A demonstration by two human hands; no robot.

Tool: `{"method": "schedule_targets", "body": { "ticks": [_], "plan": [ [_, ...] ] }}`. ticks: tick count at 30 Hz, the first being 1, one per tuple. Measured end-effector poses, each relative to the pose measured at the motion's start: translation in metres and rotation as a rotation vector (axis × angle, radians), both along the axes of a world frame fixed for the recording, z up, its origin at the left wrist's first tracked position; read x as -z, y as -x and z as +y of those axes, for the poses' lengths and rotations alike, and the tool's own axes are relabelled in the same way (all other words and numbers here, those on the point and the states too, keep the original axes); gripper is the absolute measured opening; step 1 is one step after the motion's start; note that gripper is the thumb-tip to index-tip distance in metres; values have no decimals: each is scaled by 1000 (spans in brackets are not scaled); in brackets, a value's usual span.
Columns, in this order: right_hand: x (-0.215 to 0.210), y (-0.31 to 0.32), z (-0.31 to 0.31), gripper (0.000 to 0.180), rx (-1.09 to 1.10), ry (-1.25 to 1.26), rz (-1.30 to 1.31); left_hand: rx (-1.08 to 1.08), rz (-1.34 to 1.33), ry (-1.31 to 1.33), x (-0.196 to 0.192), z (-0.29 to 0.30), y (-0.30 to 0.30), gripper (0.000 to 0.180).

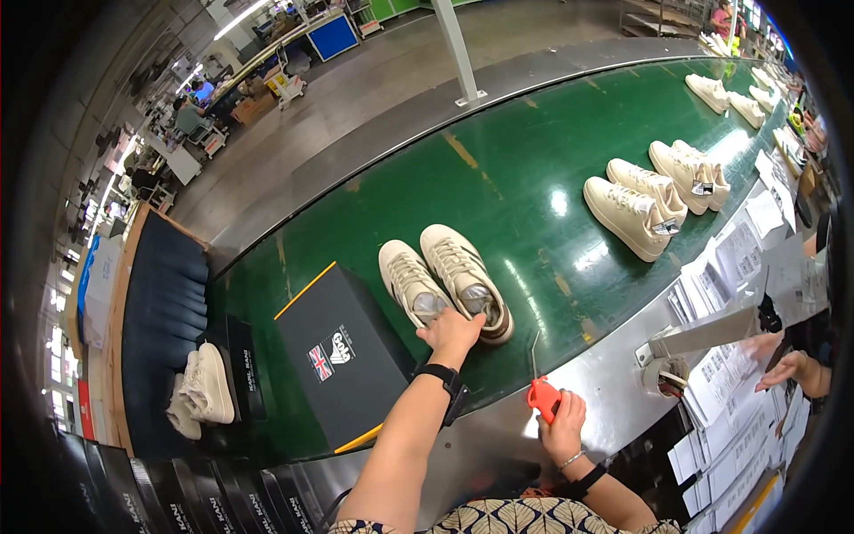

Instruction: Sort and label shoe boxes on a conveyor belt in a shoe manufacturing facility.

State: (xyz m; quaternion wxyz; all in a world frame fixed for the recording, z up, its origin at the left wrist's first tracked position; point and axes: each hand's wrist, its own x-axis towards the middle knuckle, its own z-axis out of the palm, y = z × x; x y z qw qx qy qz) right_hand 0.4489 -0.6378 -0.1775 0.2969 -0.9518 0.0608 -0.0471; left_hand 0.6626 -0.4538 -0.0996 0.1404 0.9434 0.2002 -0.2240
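L hand (452,336): ×1, thumb & fingers on heel ends of cream shoes (454,267); closed grip or just resting, can't tell. Shoes: 1 pr., side by side, toes away, on green table (547,267). R hand (562,429): ×1, fingers wrapped round red handle of tool (543,400), thin bent metal rod pointing up. Dk. grey box (356,392): ×1, orange edges, just L of pr. More cream shoes (623,214): 2 prs., R side, apart from 1st pr.
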Motion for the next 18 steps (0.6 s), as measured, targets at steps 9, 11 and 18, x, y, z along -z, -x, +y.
{"method": "schedule_targets", "body": {
  "ticks": [9, 11, 18],
  "plan": [
    [1, -5, -4, 67, -31, 34, -8, -72, 51, 3, -18, 5, -26, 43],
    [-2, -4, -5, 69, -50, 20, -2, -75, -83, 33, -29, 32, -30, 41],
    [5, -1, -16, 70, -50, -42, 56, -186, -381, 841, -104, 114, 11, 33]
  ]
}}
